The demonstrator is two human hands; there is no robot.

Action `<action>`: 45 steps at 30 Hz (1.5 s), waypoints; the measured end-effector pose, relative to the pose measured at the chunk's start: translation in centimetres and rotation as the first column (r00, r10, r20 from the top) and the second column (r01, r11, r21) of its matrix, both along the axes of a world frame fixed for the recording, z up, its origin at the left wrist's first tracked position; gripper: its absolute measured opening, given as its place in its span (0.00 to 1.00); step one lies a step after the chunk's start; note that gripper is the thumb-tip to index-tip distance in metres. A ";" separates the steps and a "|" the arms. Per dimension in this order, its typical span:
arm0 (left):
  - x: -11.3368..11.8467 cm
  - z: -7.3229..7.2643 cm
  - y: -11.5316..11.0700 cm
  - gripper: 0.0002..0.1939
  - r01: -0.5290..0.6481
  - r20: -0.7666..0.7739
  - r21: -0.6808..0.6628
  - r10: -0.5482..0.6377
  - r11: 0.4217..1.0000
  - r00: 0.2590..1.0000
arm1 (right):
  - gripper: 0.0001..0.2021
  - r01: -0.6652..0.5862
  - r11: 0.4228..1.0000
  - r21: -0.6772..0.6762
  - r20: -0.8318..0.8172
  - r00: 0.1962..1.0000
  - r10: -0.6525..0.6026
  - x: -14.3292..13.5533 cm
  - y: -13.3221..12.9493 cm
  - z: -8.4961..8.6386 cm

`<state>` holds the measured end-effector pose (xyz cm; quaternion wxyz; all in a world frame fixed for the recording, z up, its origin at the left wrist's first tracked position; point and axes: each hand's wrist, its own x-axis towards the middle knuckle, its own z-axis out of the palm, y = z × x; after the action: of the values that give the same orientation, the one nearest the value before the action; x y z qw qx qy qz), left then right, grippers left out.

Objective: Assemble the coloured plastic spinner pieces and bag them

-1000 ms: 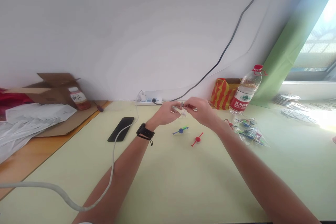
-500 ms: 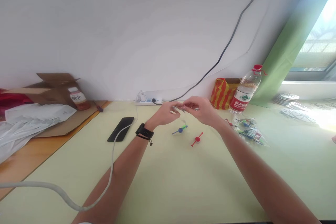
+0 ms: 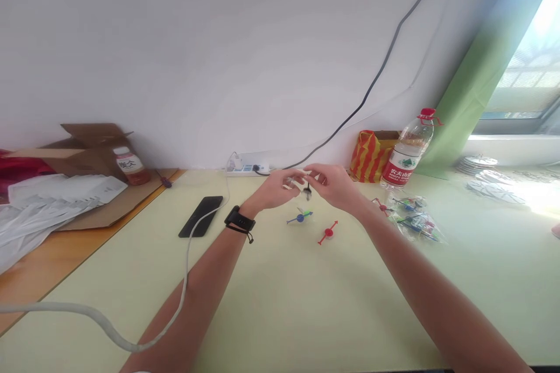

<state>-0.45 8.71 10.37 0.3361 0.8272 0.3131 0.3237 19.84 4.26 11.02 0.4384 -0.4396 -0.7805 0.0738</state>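
My right hand point(image 3: 335, 183) has its thumb and fingers pinched on a small dark arrow-like piece point(image 3: 308, 191), which hangs below the fingertips. My left hand point(image 3: 276, 191) is curled close beside it, fingertips together; what they pinch is too small to make out. On the table just below the hands lies a blue arrow spinner point(image 3: 300, 218), with a green arrow point(image 3: 308, 213) at its upper right end. Nearer to me and to the right, a red arrow spinner point(image 3: 328, 233) lies at a slant.
Right of my right hand are clear bags point(image 3: 420, 224) of coloured arrows and a red arrow piece point(image 3: 383, 207). A water bottle point(image 3: 405, 154) and striped bag point(image 3: 368, 157) stand behind. At left lie a phone point(image 3: 201, 217) and white cable point(image 3: 187, 268); a power strip point(image 3: 247, 169) sits by the wall.
The dark piece now hangs lower and shows more clearly between my hands. My right hand has shifted slightly down; both hands stay close together. The spinners on the table have not moved.
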 end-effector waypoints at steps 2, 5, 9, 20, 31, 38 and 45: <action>-0.1 0.2 -0.1 0.22 -0.007 -0.013 0.016 0.007 1.000 1.000 | 0.10 0.031 0.999 0.026 0.067 0.997 -0.033 0.0 0.0 -0.1; -0.4 0.5 -0.2 0.13 -0.020 -0.058 0.028 0.021 0.999 0.998 | 0.08 0.094 0.994 0.052 0.092 0.991 -0.099 0.7 0.1 0.3; -1.2 0.8 -0.2 0.15 0.046 -0.152 0.040 -0.040 0.998 0.988 | 0.10 0.081 0.985 -0.154 0.226 0.973 -0.045 3.4 0.7 0.9; -1.2 0.6 0.6 0.14 -0.074 -0.024 0.176 0.079 0.982 0.997 | 0.14 -0.046 0.529 -0.847 0.368 0.668 0.647 1.8 1.8 -3.0; -2.5 -1.8 2.1 0.19 -0.044 -0.295 0.204 0.105 0.978 0.950 | 0.12 -0.080 0.544 -0.835 0.335 0.711 0.619 2.8 1.8 -2.4; -2.9 -6.9 4.4 0.21 -0.200 -0.383 0.299 0.309 0.933 0.871 | 0.12 -0.125 0.621 -0.774 0.277 0.815 0.509 3.7 1.7 -1.3; -3.9 -8.8 5.8 0.20 -0.268 -0.375 0.246 0.346 0.932 0.860 | 0.13 -0.180 0.726 -0.663 0.215 0.884 0.415 4.1 1.6 -0.7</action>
<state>-4.38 14.46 1.61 0.1279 0.8434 0.4737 0.2190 23.91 5.85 10.34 0.1034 -0.4322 -0.8367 0.3200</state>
